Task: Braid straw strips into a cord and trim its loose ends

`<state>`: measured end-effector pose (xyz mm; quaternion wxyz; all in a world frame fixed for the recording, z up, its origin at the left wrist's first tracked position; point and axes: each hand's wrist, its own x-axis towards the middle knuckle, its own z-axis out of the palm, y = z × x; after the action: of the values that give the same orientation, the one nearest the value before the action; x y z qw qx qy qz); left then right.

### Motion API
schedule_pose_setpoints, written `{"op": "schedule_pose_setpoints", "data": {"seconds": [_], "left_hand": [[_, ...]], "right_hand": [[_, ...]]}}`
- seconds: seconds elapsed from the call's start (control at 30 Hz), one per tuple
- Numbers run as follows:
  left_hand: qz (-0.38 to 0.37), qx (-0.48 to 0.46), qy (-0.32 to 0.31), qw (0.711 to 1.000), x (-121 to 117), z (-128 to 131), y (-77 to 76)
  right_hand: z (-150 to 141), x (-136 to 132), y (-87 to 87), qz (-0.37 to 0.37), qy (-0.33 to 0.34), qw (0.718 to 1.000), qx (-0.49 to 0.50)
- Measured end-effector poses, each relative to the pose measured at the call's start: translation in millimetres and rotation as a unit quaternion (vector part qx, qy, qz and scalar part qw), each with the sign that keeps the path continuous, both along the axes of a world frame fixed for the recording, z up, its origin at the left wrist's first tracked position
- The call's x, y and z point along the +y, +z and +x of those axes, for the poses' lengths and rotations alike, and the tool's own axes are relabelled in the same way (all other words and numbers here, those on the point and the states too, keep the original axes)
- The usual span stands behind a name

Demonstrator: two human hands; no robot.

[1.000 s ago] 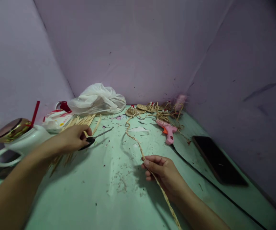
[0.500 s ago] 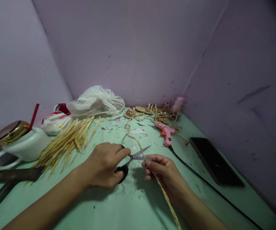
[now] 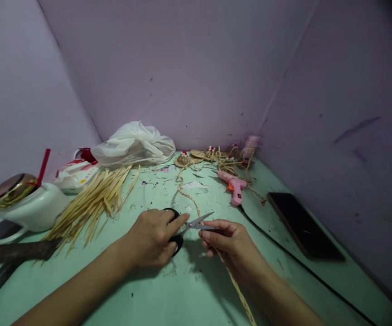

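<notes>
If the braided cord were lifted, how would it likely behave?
The braided cord would probably sag rather than stay straight, since it curves loosely across the table. Being so thin, it is likely light. Its plaited surface looks unlikely to slip.

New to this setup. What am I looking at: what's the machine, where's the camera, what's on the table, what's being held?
There is no machine: these are a person's bare hands, seen from one camera worn on the head, looking forward and down. The left hand holds black-handled metal scissors, blades open at a braided straw-coloured cord. The right hand pinches that cord. On the pale green table, left to right, are a white handled pot, loose straw-coloured strips, a crumpled white plastic bag, a pink glue gun and a flat black phone.
</notes>
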<state>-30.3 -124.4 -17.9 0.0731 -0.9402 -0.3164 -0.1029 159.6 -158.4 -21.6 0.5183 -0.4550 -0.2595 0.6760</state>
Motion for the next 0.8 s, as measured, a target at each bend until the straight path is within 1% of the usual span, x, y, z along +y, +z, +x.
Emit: {"op": "schedule_pose_setpoints", "data": {"seconds": [0.13,0.2,0.37,0.57,0.63,0.7,0.77,0.8], "left_hand": [[-0.072,0.013,-0.002,0.997,-1.5,0.8,3.7],[-0.090,0.026,0.002,0.996,-1.2,1.2,4.8],[-0.099,0.042,0.008,0.994,-0.2,1.7,5.5],[-0.108,0.017,-0.009,0.994,0.5,1.3,2.7],[-0.119,-0.007,-0.024,0.993,0.4,0.9,2.7],[-0.140,-0.059,-0.033,0.988,0.7,0.3,2.8],[-0.154,-0.145,-0.010,0.977,2.5,-0.3,1.5],[-0.155,-0.194,0.022,0.968,4.3,-0.5,0.2]], "right_hand": [[0.1,-0.9,-6.4,0.038,0.010,0.998,-0.041],[0.5,-1.2,-9.1,0.058,0.011,0.996,-0.062],[0.8,-1.0,-8.8,0.066,0.016,0.995,-0.073],[1.4,-1.3,-2.8,0.054,0.013,0.996,-0.068],[2.1,-0.8,-1.0,0.050,0.007,0.997,-0.063],[2.6,0.1,0.0,0.037,-0.003,0.998,-0.055],[2.7,0.8,-0.2,0.016,-0.010,0.999,-0.046],[2.6,1.1,-0.6,0.005,-0.012,0.999,-0.042]]}}
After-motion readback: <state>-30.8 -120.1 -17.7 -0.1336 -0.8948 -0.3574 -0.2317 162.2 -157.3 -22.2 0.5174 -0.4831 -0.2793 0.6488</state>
